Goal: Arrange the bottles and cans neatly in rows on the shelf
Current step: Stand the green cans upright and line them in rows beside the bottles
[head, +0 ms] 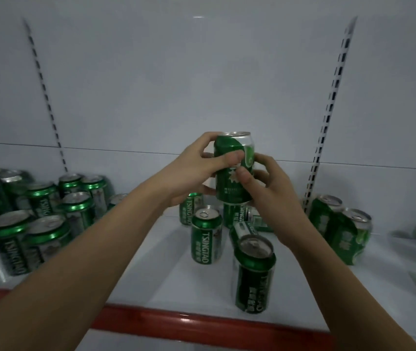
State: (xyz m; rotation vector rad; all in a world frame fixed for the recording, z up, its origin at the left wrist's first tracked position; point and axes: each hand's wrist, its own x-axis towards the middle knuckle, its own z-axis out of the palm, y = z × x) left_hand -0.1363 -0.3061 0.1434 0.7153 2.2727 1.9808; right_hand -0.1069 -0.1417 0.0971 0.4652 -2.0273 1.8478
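Head view: both hands, left [196, 168] and right [275, 183], grip one green can [234, 171].

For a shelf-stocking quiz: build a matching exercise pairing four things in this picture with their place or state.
Things:
1. held can
2. group of cans
3. shelf lip
4. wrapped pack

Place or state:
A. red, along the front edge
B. right of the hands, still bundled
C. gripped in both hands, off the shelf
D. clustered upright at the left

Pairs: 1-C, 2-D, 3-A, 4-B
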